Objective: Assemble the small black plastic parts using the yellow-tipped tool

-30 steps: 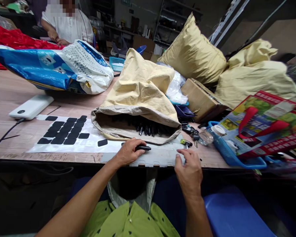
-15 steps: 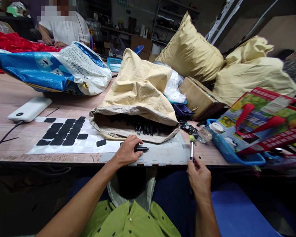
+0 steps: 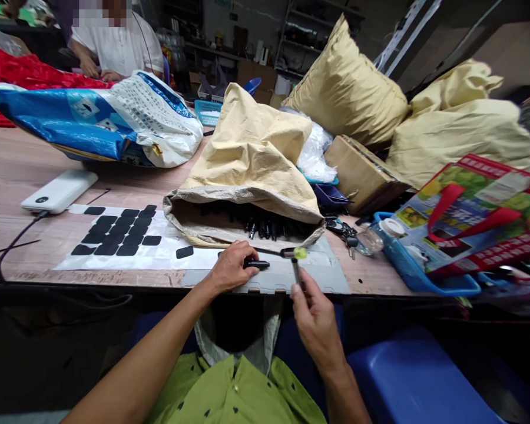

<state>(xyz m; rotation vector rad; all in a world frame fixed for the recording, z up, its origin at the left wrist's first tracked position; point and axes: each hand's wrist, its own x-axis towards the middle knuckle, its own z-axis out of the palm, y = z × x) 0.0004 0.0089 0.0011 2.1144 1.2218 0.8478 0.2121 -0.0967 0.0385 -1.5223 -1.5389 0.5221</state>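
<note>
My left hand (image 3: pixel 234 268) rests at the table's front edge, fingers closed on a black pen-like piece (image 3: pixel 261 264) that points right over a grey board (image 3: pixel 311 278). My right hand (image 3: pixel 317 312) grips a small hammer (image 3: pixel 296 270) by its handle. The hammer's head, dark at one end and yellow-green at the other, is up just right of the black piece and apart from it. Behind both hands lies a cream cloth sack (image 3: pixel 251 156), its open mouth facing me. Inside are several slim black pieces (image 3: pixel 265 228) like the held one.
Black rounded patches (image 3: pixel 119 235) lie on a white sheet (image 3: pixel 66 259) at left, near a white power bank (image 3: pixel 59 189) with a cable. A blue-white bag (image 3: pixel 101 123) is behind. To the right are keys (image 3: pixel 350 241), a blue basket (image 3: pixel 400 265) and a printed bag (image 3: pixel 472 218). A person sits across the table.
My right hand has brought the hammer leftward, from near the keys to beside the black piece. My left hand keeps its hold on the piece. The view has shifted slightly.
</note>
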